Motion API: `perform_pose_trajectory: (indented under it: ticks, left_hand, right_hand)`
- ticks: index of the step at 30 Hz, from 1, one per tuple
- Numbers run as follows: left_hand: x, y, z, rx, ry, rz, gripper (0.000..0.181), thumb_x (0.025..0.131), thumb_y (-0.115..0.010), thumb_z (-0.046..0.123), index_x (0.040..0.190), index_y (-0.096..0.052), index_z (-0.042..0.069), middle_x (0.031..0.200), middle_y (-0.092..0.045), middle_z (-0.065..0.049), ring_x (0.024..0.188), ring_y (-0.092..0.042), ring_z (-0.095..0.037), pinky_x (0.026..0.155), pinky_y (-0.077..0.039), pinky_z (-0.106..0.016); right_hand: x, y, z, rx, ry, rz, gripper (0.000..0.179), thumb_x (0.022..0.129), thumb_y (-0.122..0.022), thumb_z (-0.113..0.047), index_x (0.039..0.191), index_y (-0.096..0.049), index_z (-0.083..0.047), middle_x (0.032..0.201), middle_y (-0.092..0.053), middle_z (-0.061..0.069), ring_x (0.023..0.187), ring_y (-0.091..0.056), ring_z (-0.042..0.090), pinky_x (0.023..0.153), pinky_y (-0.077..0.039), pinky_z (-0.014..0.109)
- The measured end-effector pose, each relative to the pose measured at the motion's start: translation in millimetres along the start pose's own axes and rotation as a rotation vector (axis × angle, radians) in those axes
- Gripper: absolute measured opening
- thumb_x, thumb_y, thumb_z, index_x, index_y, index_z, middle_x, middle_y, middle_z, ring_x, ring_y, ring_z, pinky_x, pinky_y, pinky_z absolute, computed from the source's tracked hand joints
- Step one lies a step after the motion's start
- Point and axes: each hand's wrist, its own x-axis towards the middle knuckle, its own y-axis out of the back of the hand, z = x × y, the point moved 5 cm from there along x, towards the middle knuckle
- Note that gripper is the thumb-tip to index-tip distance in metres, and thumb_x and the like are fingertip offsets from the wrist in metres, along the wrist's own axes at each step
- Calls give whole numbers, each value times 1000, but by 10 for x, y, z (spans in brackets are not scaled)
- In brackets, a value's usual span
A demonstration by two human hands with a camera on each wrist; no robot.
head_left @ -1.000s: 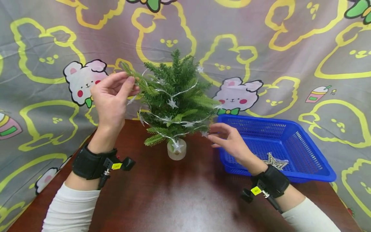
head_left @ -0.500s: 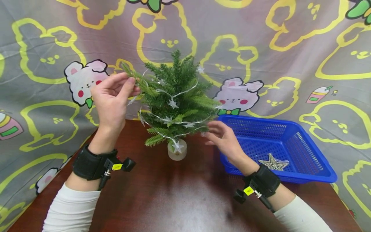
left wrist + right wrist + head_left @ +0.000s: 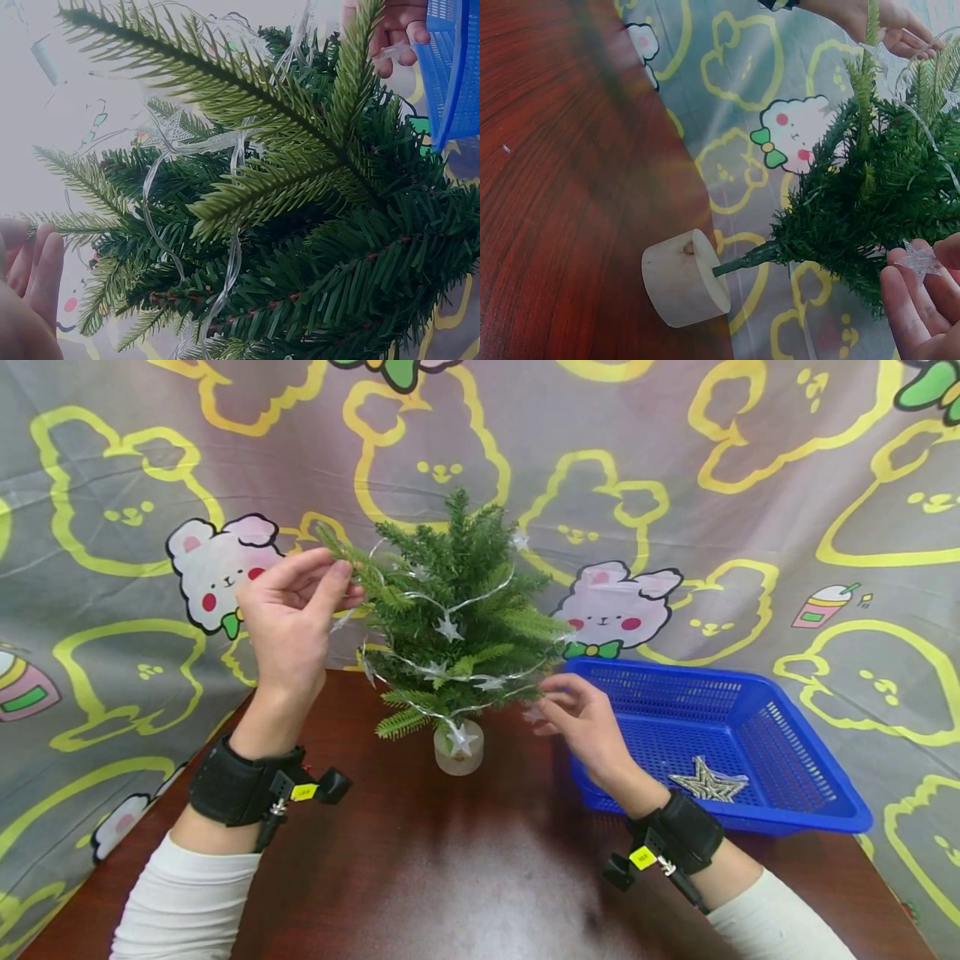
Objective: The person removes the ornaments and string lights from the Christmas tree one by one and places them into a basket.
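Note:
A small artificial Christmas tree (image 3: 468, 581) stands upright on a round pale wooden base (image 3: 682, 281). A clear string of star lights (image 3: 448, 627) is wound round its branches. At the tree's upper left, my left hand (image 3: 288, 610) pinches the tip of a branch (image 3: 64, 225) between thumb and fingers. Low on the right side, my right hand (image 3: 588, 727) holds a clear plastic star (image 3: 917, 260) of the light string at its fingertips. Part of that hand's thumb lies outside the right wrist view.
Right of the tree, a blue plastic basket (image 3: 806, 752) stands on the dark red-brown table (image 3: 450, 885). Inside it lies a glittery gold star (image 3: 708, 781). A patterned cloth (image 3: 750, 527) hangs close behind the tree.
My right hand has shifted slightly left, closer to the tree, and the star at its fingertips has moved a little. My left hand stays on the branch.

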Motion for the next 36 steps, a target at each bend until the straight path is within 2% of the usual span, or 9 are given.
perform_pose_trajectory:
  ticks: [4,16,22,27,36]
  left_hand:
    - [-4,-6,2,0,3,-6,11,86,-74,0,94,-73,-6,79,-76,-5,63,-72,-12,63,-60,-27]
    - [-20,-5,2,4,5,-14,12,86,-74,0,95,-72,-6,79,-76,-6,64,-72,-12,64,-61,-28]
    - [-20,-7,5,1,2,-7,11,86,-74,0,94,-72,-6,78,-76,-5,63,-72,-12,63,-61,-28]
    - [-20,-13,13,8,0,-6,11,85,-74,1,94,-73,-5,78,-76,-4,63,-72,-12,63,-60,-28]
    - [-26,-11,15,29,-8,-16,13,86,-74,3,96,-73,-6,79,-76,-4,64,-72,-12,63,-60,-27]
  right_hand:
    - [-6,5,-19,22,22,16,19,95,-60,-2,113,-60,-1,86,-74,-8,77,-72,13,70,-62,37]
    - [-76,40,-107,85,82,45,13,96,-64,-12,107,-64,-5,87,-73,-4,74,-71,16,65,-60,32]
    - [-106,43,-166,114,113,73,6,96,-64,-12,101,-65,-8,84,-72,0,67,-69,14,62,-59,31]
    - [-137,35,-201,132,136,79,4,96,-63,-8,96,-65,-11,80,-71,-3,63,-66,13,60,-58,31]
    - [-214,23,-257,119,192,1,16,97,-62,-9,108,-73,-6,81,-72,-4,63,-64,10,58,-55,26]
